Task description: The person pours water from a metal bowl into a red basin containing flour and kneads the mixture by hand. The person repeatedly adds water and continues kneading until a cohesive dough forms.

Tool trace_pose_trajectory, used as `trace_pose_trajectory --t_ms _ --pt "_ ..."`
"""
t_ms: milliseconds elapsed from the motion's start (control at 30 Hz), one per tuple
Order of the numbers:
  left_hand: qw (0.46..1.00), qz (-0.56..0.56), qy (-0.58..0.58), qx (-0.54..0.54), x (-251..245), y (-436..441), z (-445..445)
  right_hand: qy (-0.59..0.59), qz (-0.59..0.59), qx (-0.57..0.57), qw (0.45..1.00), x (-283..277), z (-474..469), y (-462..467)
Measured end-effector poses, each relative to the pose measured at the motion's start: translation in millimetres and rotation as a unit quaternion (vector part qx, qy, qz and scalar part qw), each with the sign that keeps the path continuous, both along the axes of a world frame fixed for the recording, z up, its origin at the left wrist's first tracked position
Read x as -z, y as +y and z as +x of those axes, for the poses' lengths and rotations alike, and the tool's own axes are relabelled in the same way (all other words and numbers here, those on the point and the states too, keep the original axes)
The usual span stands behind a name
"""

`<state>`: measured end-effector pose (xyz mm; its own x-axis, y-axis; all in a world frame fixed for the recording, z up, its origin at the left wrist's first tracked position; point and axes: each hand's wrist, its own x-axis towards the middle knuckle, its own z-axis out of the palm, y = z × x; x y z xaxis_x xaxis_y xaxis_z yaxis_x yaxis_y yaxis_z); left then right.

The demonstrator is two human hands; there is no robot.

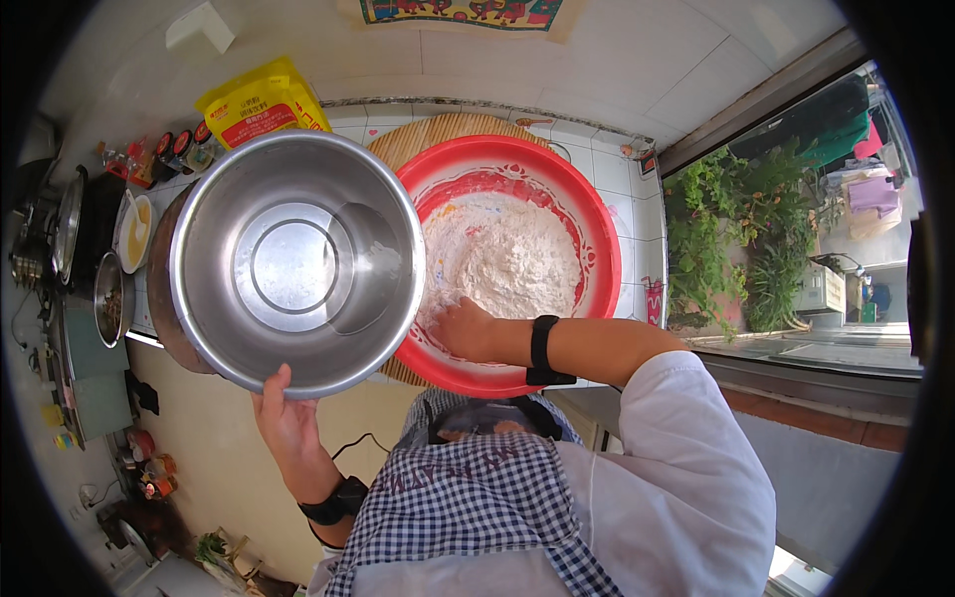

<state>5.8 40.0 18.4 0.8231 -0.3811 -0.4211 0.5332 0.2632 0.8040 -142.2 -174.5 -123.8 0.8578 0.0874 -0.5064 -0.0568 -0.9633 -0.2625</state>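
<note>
My left hand (287,407) grips the near rim of a large stainless steel bowl (298,179), thumb over the edge. A little clear liquid (369,287) lies at the right side inside it. The steel bowl is tilted towards a red plastic basin (600,224), and its right rim overlaps the basin's left side. White flour (522,261), partly clumped, fills the basin's middle. My right hand (462,328) is down in the flour at the near left of the basin; its fingertips are partly hidden, and I cannot tell whether they hold any flour.
A round wooden board (395,142) lies under the basin on the tiled counter (634,183). Behind the steel bowl stand a yellow packet (261,104) and several jars (183,145). Further left are a white bowl with a spoon (134,250) and a small metal bowl (112,298). A window (783,224) is at right.
</note>
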Motion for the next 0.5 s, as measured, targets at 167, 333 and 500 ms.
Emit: trace_pose_trajectory --t_ms 167,333,500 --pt "1.000 0.012 0.001 0.005 1.9 0.7 -0.3 -0.068 -0.099 0.060 0.991 24.3 48.7 -59.5" --pt "1.000 0.008 -0.004 0.001 -1.1 5.8 1.5 -0.073 -0.100 0.374 0.919 11.8 29.4 -133.6" --pt "1.000 -0.003 -0.003 -0.007 -1.4 9.1 1.6 -0.018 -0.032 0.493 0.869 -1.3 25.9 -123.6"
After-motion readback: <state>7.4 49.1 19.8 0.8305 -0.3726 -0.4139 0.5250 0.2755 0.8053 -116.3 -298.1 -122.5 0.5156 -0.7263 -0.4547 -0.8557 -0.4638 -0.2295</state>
